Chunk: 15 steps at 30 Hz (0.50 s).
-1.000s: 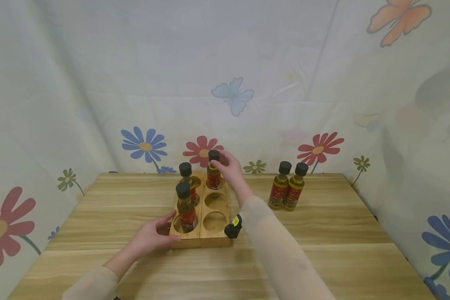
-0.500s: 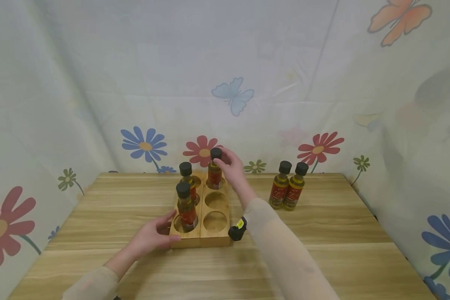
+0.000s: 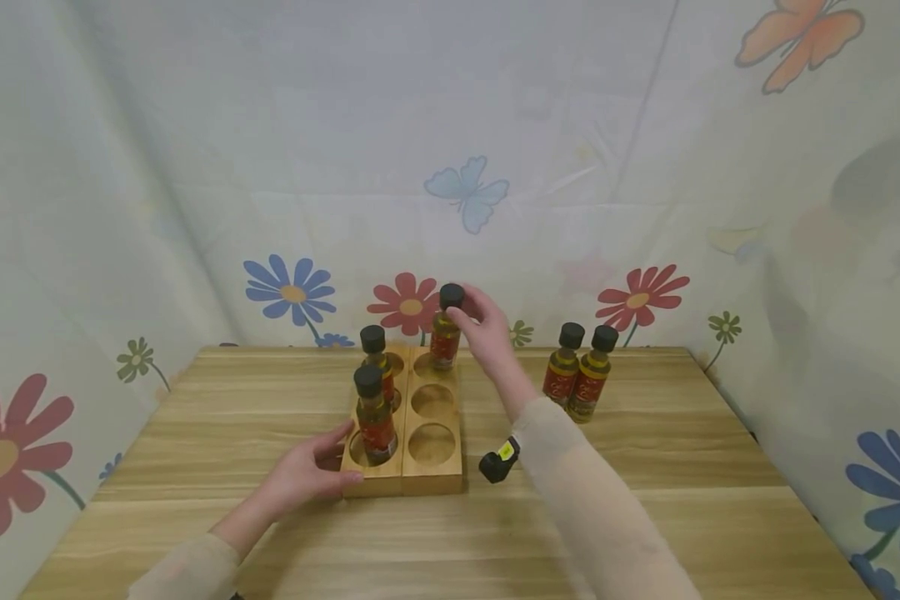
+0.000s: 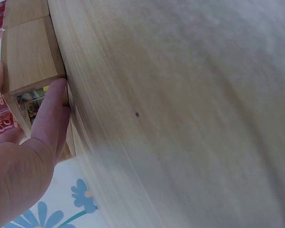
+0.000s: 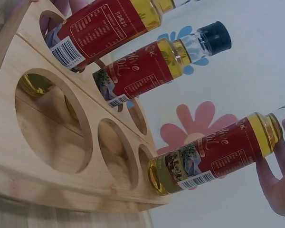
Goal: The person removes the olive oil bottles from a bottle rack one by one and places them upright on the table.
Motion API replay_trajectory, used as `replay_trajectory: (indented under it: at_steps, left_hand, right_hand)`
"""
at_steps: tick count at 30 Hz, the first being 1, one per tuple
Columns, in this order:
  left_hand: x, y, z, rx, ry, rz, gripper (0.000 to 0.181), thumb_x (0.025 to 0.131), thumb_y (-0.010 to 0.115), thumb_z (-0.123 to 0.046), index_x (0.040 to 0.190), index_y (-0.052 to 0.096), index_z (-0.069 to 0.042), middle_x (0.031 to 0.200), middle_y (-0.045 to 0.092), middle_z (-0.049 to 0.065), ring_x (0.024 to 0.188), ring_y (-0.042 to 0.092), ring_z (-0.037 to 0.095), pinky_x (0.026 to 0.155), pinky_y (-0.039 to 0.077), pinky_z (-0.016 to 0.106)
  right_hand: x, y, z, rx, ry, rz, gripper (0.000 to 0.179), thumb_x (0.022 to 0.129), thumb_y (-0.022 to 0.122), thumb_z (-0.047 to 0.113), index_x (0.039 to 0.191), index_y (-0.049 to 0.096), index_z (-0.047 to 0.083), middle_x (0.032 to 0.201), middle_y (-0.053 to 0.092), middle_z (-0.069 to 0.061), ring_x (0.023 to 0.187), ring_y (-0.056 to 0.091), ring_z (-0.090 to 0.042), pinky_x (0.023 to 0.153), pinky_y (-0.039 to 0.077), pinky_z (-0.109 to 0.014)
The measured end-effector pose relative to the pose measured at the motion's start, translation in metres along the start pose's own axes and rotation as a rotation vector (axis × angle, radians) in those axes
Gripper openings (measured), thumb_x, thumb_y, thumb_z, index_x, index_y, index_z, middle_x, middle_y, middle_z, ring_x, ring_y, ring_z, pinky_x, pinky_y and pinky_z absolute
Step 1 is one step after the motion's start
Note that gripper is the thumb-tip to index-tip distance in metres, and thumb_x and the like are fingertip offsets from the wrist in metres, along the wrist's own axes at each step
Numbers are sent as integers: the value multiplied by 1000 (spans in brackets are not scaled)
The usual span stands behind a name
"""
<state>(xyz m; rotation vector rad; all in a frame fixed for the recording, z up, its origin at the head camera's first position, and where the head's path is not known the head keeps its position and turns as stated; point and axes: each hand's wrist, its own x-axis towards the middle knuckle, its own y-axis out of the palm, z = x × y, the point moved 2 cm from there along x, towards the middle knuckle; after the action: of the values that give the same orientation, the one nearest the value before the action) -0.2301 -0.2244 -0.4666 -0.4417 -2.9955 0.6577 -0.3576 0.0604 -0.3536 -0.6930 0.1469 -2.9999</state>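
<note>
My right hand [image 3: 491,337] pinches an olive oil bottle [image 3: 444,342] high up near its black cap. Seen from the right wrist, this bottle [image 5: 211,154] leans, its base at the rim of the rear right hole. Below it stands the wooden bottle rack [image 3: 432,484], with round holes in two rows. Two more olive oil bottles, a front one [image 3: 377,429] and one behind it [image 3: 384,367], sit in the left row. My left hand [image 3: 300,475] holds the rack's front left corner, thumb on the front face; in the left wrist view its fingers [image 4: 50,111] lie along the side.
Two olive oil bottles, a left one [image 3: 562,375] and a right one [image 3: 592,379], stand close together on the wooden table [image 3: 682,500] to the right. A flowered cloth [image 3: 345,167] hangs behind the table. A black wrist camera [image 3: 498,462] sticks out below the right sleeve.
My right hand has moved right and up, lifting the bottle from deep in the rear right hole to its rim. My left hand has stayed at the rack's corner.
</note>
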Motion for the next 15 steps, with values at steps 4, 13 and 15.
replay_trajectory:
  at_steps: [4, 13, 15]
  left_hand:
    - [-1, 1, -1, -10, -5, 0, 88, 81, 85, -19, 151, 36, 0, 143, 47, 29, 123, 55, 42, 90, 55, 40]
    - [-1, 1, -2, -7, -6, -5, 88, 80, 85, -19, 151, 36, 0, 143, 47, 29, 123, 55, 42, 89, 55, 39]
    - [-2, 1, -3, -9, -6, -5, 88, 80, 85, -19, 151, 36, 1, 143, 46, 30, 124, 54, 42, 89, 55, 39]
  right_hand:
    - [-3, -11, 4, -14, 1, -4, 41, 96, 66, 11, 136, 58, 6, 126, 64, -15, 115, 60, -28, 101, 47, -44]
    - [-12, -31, 16, -50, 2, 18, 44, 97, 65, 11, 139, 56, 5, 126, 64, -18, 117, 59, -29, 104, 45, -46]
    - [-14, -35, 18, -59, 3, 31, 45, 97, 65, 11, 140, 55, 5, 126, 64, -18, 118, 59, -29, 104, 45, -46]
